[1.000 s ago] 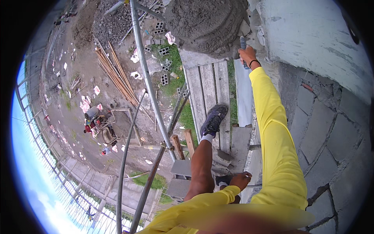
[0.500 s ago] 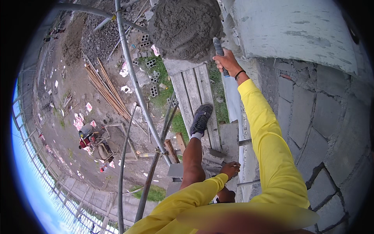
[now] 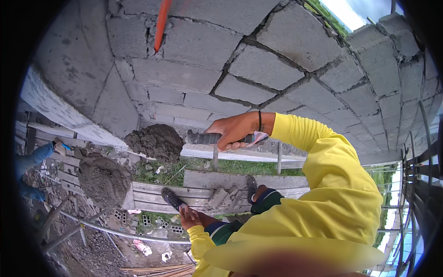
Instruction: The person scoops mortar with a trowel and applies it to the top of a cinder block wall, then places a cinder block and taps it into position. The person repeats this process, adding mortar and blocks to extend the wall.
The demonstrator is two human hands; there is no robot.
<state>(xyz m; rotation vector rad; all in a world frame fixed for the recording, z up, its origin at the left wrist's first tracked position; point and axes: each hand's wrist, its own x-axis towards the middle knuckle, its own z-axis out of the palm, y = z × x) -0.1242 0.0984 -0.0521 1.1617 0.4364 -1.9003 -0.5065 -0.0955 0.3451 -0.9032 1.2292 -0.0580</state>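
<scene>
My right hand (image 3: 235, 131) is wrapped round the dark, taped handle of a trowel (image 3: 203, 138). A heap of wet grey mortar (image 3: 157, 142) covers the trowel's blade, which is hidden beneath it. This load hangs close to the foot of the concrete block wall (image 3: 189, 78), beside a pale ledge. Lower down, my left hand (image 3: 188, 218) is empty beside my bent leg, its fingers loosely apart. To the left, a larger mound of mortar (image 3: 105, 180) lies on the plank platform (image 3: 152, 196) where my feet stand.
An orange-red rod (image 3: 161, 25) stands out against the wall. At the far left another person's blue-clad legs (image 3: 34, 161) show, with a hand near a blue object. Scaffold tubes (image 3: 138, 237) run along the platform's outer side. Hollow blocks (image 3: 146, 219) and long timber poles (image 3: 161, 270) lie below.
My view has swung toward the wall. The trowel has left the large mortar mound and now carries a heap of mortar by the wall. My left hand has moved beside my other leg.
</scene>
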